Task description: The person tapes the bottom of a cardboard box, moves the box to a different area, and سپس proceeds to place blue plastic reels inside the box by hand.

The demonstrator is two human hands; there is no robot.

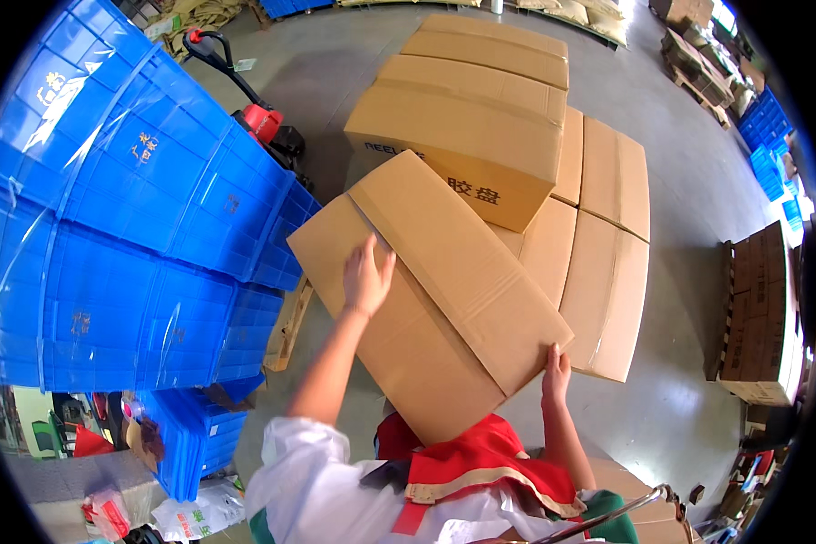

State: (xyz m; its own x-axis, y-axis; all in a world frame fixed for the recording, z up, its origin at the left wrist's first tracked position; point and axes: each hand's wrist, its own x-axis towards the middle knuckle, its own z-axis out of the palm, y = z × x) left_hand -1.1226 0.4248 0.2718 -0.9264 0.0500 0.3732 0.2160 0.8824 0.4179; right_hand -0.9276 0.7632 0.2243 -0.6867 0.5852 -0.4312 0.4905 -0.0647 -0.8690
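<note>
A closed cardboard box [467,272] sits turned at an angle in front of me, its near corner close to my red apron [494,458]. My left hand [368,276] lies on the box's top, fingers stretched out by the seam between the flaps. At the near right corner, my right hand [556,374] holds the box's edge, fingers pointing up and its palm partly hidden. Just beyond, a printed cardboard box [467,118] stands on top of other boxes. More closed boxes [607,281] stand to the right. What supports the turned box is hidden.
Tall stacks of blue plastic crates [136,218] in clear wrap rise close on my left. Behind them stands a red and black pallet jack [261,120]. A wooden pallet [290,326] edge shows beside the crates. Far right is a stack of brown cartons [757,313].
</note>
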